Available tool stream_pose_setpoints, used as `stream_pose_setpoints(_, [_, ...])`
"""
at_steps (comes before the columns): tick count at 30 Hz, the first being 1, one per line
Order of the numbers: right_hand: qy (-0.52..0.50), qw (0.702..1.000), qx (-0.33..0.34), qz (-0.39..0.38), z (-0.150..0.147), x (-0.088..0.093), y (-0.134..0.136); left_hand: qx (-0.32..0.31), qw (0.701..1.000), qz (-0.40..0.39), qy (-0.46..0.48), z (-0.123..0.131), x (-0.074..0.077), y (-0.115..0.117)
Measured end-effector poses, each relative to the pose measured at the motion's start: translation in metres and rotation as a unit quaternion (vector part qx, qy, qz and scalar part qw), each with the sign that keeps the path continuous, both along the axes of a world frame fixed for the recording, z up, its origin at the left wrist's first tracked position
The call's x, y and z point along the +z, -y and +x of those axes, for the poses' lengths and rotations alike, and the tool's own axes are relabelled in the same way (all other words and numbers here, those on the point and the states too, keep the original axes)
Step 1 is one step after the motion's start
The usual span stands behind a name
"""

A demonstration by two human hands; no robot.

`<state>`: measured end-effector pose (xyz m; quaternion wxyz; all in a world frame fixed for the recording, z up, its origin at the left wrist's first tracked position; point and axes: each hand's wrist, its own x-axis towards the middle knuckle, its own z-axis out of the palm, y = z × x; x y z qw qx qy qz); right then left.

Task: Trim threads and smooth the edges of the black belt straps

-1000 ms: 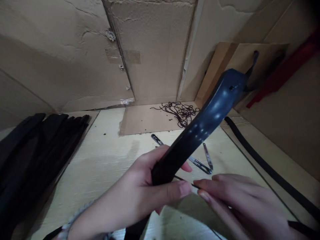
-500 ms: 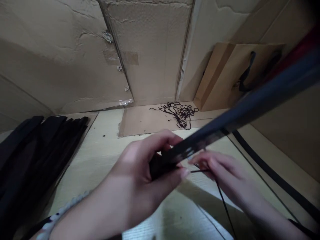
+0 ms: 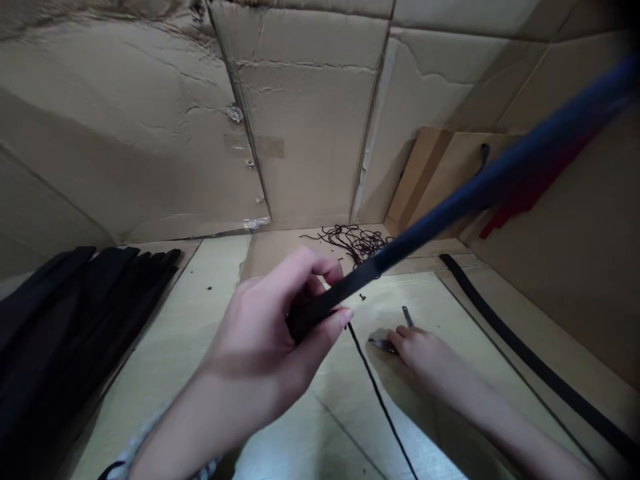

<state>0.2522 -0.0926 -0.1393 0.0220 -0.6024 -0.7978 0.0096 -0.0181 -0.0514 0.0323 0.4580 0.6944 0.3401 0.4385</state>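
My left hand (image 3: 270,333) is closed around the end of a long dark strap (image 3: 370,267), which slants up to the upper right. From beneath my left thumb a thin black cord (image 3: 377,393) hangs down toward the lower right. My right hand (image 3: 417,350) is down at the table, fingers curled over a small metal tool (image 3: 384,345). A dark pointed end shows left of the fingers, and a narrow metal piece with a hole sticks out above them. Its exact kind is mostly hidden.
A tangle of dark cords (image 3: 350,240) lies at the back, beside a brown paper bag (image 3: 425,180). Stacked black straps (image 3: 85,320) fill the left side. Another black strap (image 3: 525,353) runs along the right. Cardboard walls (image 3: 310,133) enclose the table; something red (image 3: 525,187) hangs at right.
My right hand has let go of the cord by my left hand and moved down onto the metal tool. The cord now hangs loose, and the view has tilted upward.
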Motion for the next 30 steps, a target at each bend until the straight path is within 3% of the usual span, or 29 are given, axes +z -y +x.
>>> stream_pose_setpoints(5, [0.001, 1.000, 0.021, 0.012, -0.004, -0.010, -0.010, -0.002, 1.000, 0.012, 0.025, -0.006, -0.005, 0.000])
stream_pose_setpoints(8, [-0.049, 0.998, 0.026, 0.023, -0.004, 0.000, -0.014, -0.007, 1.000, 0.006, 0.015, -0.010, -0.007, 0.000])
stream_pose_setpoints(11, [-0.126, 0.991, 0.028, 0.040, -0.002, 0.028, -0.016, -0.012, 1.000, 0.004, 0.000, -0.012, -0.007, -0.003])
stream_pose_setpoints(16, [-0.217, 0.962, 0.036, 0.161, -0.011, 0.107, -0.010, -0.020, 0.999, 0.042, 0.000, -0.014, -0.012, -0.009])
stream_pose_setpoints(20, [-0.136, 0.950, 0.158, 0.234, -0.041, 0.158, -0.001, -0.007, 0.996, 0.086, 0.003, -0.018, -0.021, -0.010])
stream_pose_setpoints(23, [-0.102, 0.939, 0.205, 0.258, -0.062, 0.174, -0.004, -0.030, 0.995, 0.094, -0.017, -0.020, -0.023, -0.008])
stream_pose_setpoints(30, [-0.097, 0.938, 0.234, 0.237, -0.079, 0.182, -0.018, -0.020, 0.978, 0.176, -0.107, -0.020, -0.017, -0.007])
